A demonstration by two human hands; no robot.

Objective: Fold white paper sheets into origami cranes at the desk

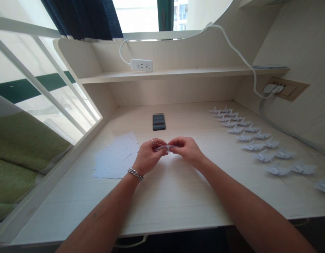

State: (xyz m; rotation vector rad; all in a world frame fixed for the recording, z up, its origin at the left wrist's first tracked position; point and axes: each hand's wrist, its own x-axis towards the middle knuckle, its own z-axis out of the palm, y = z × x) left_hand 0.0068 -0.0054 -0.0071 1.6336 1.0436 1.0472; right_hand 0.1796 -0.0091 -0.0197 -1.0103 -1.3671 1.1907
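Left hand [149,154] pinches paper [168,148], folds hard to see | right hand [187,149] pinches other end | sheets [116,154] left, cranes [254,146] right

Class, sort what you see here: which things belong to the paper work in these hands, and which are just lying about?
Belongs, it seems:
- folded paper, pinched between left hand and right hand
- white sheets
- rows of folded paper birds

Just lying about, probably:
- dark, partly blurred device
- power strip
- white cable
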